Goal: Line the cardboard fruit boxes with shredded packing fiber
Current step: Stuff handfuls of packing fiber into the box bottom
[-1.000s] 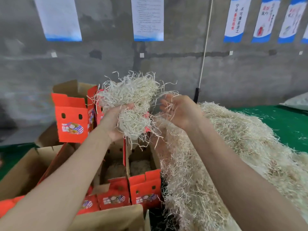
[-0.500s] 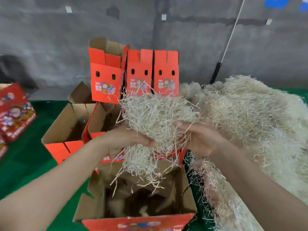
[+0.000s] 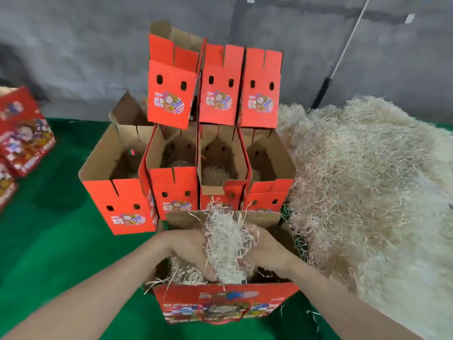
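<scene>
A wad of pale shredded fiber (image 3: 226,246) sits between my two hands, partly down inside the nearest open red cardboard box (image 3: 220,305). My left hand (image 3: 188,251) grips the wad from the left and my right hand (image 3: 267,253) grips it from the right. More fiber lies in the box's left corner. Behind it stands a row of several open red boxes (image 3: 176,190) with fiber at their bottoms, their tall red flaps (image 3: 220,87) upright. A big heap of loose fiber (image 3: 367,182) lies at the right.
Green matting (image 3: 49,241) covers the work surface. A stack of flat red printed cartons (image 3: 22,133) lies at the far left. A grey concrete wall (image 3: 73,45) stands behind, with a thin pole (image 3: 343,52) leaning on it.
Both hands have brought the fiber wad down from chest height into the nearest box. My view has tipped downward, so the row of boxes now shows from above.
</scene>
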Demonstrator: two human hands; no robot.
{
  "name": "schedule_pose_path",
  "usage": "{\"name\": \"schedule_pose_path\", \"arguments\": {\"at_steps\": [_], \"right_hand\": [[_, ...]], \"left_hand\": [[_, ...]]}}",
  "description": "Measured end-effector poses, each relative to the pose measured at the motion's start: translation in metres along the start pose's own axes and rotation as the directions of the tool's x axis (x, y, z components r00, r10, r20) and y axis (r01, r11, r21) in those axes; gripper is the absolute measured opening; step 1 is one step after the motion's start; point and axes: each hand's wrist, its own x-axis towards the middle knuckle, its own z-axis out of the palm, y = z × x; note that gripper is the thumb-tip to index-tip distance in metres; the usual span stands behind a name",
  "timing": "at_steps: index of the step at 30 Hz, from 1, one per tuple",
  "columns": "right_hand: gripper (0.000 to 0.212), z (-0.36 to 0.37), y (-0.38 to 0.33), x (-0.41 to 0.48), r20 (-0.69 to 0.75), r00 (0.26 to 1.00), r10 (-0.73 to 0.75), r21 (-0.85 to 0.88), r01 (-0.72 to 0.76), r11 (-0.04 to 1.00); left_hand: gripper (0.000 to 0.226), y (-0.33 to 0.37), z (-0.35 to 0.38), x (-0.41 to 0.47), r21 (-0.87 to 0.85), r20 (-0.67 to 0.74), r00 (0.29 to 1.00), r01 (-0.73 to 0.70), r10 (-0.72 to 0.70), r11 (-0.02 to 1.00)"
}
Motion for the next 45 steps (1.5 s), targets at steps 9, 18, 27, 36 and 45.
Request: {"name": "schedule_pose_path", "arguments": {"at_steps": [9, 18, 27, 36, 45], "right_hand": [[0.047, 0.004, 0.01, 0.006, 0.202, 0.966, 0.159, 0.01, -0.165, 0.986], [0.08, -0.042, 0.029, -0.008, -0.008, 0.953, 0.304, -0.391, -0.283, 0.876], [0.046, -0.014, 0.009, 0.007, 0.057, 0.954, 0.295, 0.297, -0.298, 0.907], [0.062, -0.04, 0.037, 0.001, 0.018, 0.943, 0.331, 0.002, -0.332, 0.943], [0.108, -0.018, 0.02, 0.015, 0.214, 0.936, 0.279, 0.107, -0.307, 0.946]], "left_hand": [[0.071, -0.009, 0.011, 0.013, -0.487, -0.136, 0.987, 0.004, -0.08, 0.873], [0.082, -0.034, -0.001, 0.014, -0.538, -0.263, 0.919, 0.113, -0.294, 0.835], [0.051, 0.004, 0.016, 0.031, -0.532, -0.153, 0.985, -0.011, -0.083, 0.847], [0.039, -0.03, 0.009, 0.023, -0.499, -0.308, 0.91, 0.092, -0.276, 0.862], [0.018, 0.001, 0.019, 0.028, -0.265, -0.19, 0.976, -0.151, 0.102, 0.952]]}}
